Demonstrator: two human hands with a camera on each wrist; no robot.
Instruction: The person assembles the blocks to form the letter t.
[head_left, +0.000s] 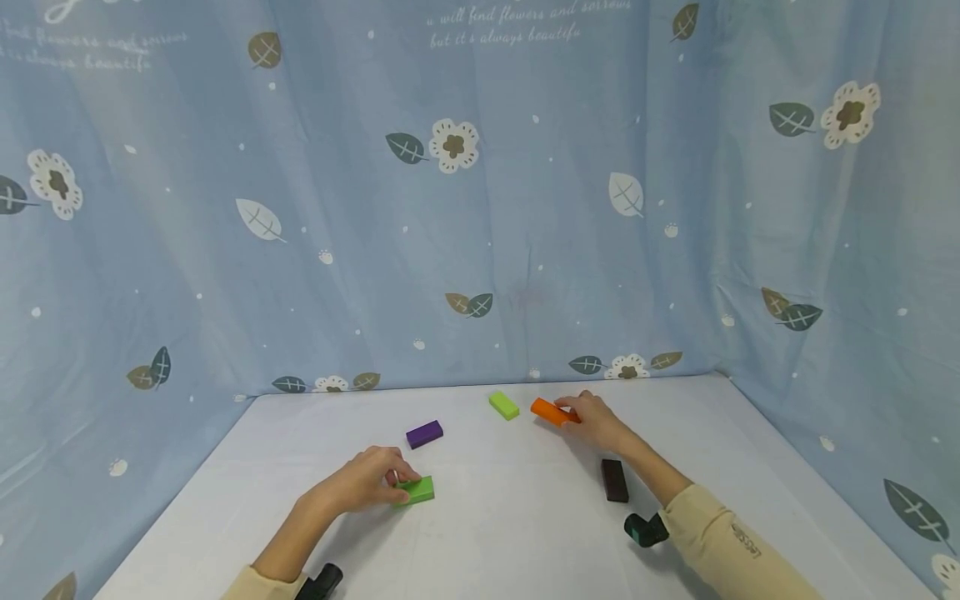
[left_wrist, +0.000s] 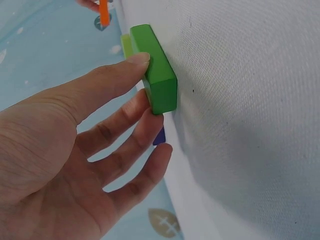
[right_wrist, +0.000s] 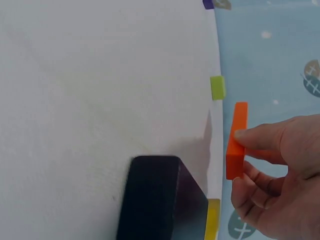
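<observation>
My left hand (head_left: 372, 478) pinches a green block (head_left: 417, 491) between thumb and fingers at the left of the white table. In the left wrist view the thumb lies on one side of that green block (left_wrist: 156, 70), close by the cloth. Farther back on the right, my right hand (head_left: 596, 419) holds an orange block (head_left: 551, 412) by its near end. The right wrist view has the thumb and fingertips gripping the orange block (right_wrist: 237, 142), with a shadow on the cloth beside it.
A purple block (head_left: 424, 434) lies beyond the left hand, and a lime block (head_left: 503, 405) left of the orange one. Below the right forearm lies a black block (head_left: 614, 481). A yellow block (right_wrist: 212, 220) shows past it in the right wrist view. A patterned blue curtain (head_left: 525, 250) borders the table.
</observation>
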